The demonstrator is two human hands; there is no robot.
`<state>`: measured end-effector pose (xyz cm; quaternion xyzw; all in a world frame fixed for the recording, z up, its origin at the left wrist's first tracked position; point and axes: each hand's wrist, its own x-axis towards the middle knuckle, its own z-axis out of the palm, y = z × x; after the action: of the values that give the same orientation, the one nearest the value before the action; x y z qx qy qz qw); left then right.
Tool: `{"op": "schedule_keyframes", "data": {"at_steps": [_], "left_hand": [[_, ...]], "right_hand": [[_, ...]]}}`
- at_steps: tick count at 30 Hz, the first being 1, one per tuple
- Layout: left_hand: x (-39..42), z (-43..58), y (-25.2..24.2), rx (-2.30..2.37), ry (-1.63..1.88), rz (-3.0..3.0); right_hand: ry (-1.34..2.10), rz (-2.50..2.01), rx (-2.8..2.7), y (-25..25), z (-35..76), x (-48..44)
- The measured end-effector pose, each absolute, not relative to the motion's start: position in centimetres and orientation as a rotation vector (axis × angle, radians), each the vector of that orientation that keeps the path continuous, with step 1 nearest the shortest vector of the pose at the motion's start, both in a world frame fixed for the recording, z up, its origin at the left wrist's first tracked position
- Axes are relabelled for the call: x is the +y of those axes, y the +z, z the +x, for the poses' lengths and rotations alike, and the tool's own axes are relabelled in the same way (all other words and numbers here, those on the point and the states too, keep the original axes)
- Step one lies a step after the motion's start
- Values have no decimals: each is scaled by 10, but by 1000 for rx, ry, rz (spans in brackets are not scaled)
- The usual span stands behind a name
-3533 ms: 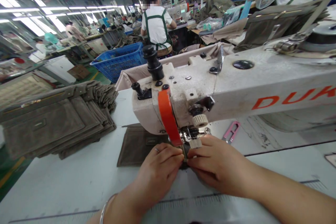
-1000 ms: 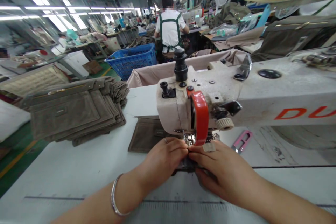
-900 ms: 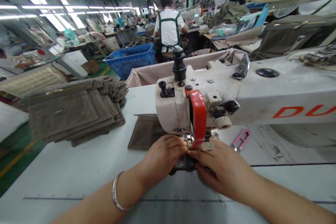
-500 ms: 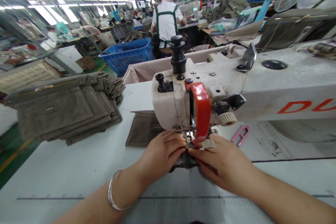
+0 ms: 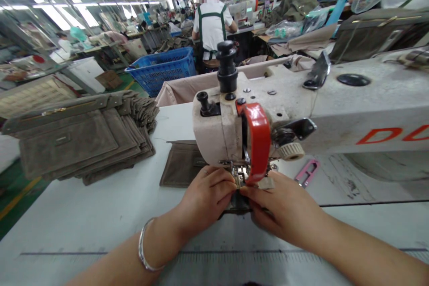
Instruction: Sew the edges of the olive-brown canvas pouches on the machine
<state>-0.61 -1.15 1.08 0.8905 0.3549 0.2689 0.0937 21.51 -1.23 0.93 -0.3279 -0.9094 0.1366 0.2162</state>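
Observation:
A grey-brown fabric panel with a small label lies under the head of the white sewing machine. Its front part shows dark below the fingertips, by the presser foot. My left hand has its fingers closed on the panel, left of the foot; a bangle circles that wrist. From the other side my right hand closes thumb and fingers on the panel, beside a small beige tab. The fingertips almost meet in front of the foot. A red guard partly hides the needle area.
Stacked grey-brown fabric pieces lie at the table's left. Pink thread snips rest right of my right hand. Behind the table stand a blue basket and a seated person facing away. A ruler scale runs along the front.
Both hands stay at the presser foot in nearly the same pose. The view has shifted very slightly; no clear movement of the fabric panel shows.

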Motion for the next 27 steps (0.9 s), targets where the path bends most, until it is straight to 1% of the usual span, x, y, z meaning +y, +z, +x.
{"op": "schedule_keyframes", "data": {"at_steps": [3, 9, 16, 19, 24, 27], "left_hand": [[-9, -6, 13, 989, 817, 2735], [-6, -6, 18, 969, 776, 2702], [-7, -13, 15, 994, 770, 2731], [-2, -13, 17, 973, 714, 2718], [9, -11, 22, 1088, 591, 2707], [15, -12, 19, 1139, 584, 2712]], "right_hand": [[389, -906, -2523, 10, 216, -12], [405, -849, -2489, 7, 220, -15], [351, -957, -2499, 2, 215, -17], [328, -1038, -2499, 2, 211, -17], [247, -1084, -2521, 3, 207, -13], [208, -1109, -2531, 3, 205, -11]]}}
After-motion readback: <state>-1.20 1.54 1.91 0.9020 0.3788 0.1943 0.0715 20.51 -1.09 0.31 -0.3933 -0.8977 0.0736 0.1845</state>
